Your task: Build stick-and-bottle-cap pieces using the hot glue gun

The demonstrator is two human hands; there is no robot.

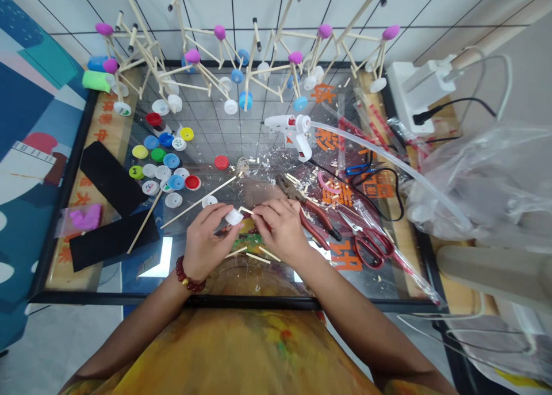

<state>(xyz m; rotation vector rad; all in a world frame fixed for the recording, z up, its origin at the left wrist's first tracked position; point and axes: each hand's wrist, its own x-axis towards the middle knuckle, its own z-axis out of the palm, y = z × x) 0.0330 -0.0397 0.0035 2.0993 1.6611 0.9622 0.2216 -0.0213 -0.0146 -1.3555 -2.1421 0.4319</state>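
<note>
Between the thumb and fingers of my left hand [207, 240] is a white bottle cap [234, 217]. My right hand [278, 228] pinches a short wooden stick [245, 210], whose far end points at the cap; whether they touch I cannot tell. Another white cap [209, 202] lies behind my left hand. A long thin stick [199, 202] lies slantwise to the left, and several short sticks [259, 258] rest on the glass below my hands. Red-handled pliers [308, 208] lie just beyond my right hand.
Several coloured bottle caps [158, 154] and black strips [112, 177] lie at left. A white hot glue gun [291, 131] with a long glue stick stands behind. Scissors [373, 248] and a power strip [414, 90] are at right. Stick figures [259, 79] line the back edge.
</note>
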